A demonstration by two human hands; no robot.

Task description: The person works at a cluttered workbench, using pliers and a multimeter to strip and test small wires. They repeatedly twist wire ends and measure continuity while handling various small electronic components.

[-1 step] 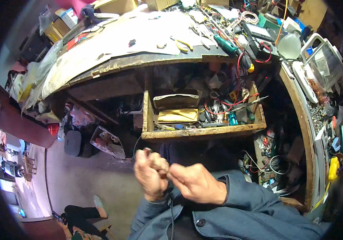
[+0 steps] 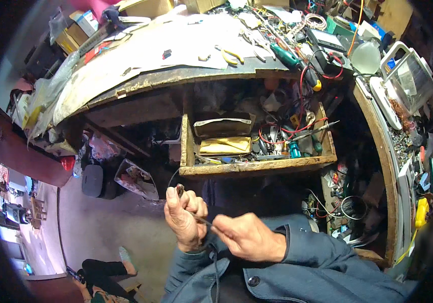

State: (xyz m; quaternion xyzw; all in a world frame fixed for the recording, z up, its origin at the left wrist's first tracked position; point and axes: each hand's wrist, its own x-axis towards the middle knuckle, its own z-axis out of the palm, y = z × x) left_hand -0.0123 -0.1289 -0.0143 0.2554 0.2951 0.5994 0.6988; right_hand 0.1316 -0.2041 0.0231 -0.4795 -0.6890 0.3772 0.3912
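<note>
My left hand (image 2: 186,222) is closed in front of my chest, its thumb up along a small dark brown piece (image 2: 180,189) whose tip sticks out above the fingers. What kind of piece it is cannot be made out. To its right, my right hand (image 2: 251,236) pinches the end of a thin dark strip (image 2: 201,219) between thumb and forefinger. That strip runs slanting across the gap into my left fist, where its other end is hidden. Both hands are in the air, below the open wooden drawer (image 2: 257,169).
The drawer holds a yellow packet (image 2: 225,146), screwdrivers and red wires. Above it, the paper-covered workbench (image 2: 140,48) carries yellow-handled pliers (image 2: 232,56), a green tool (image 2: 284,56) and a meter (image 2: 325,40). A person's leg (image 2: 105,270) shows at the lower left.
My right hand has drawn slightly apart from my left, and the thin strip between them now shows. My left hand has shifted a little to the left.
</note>
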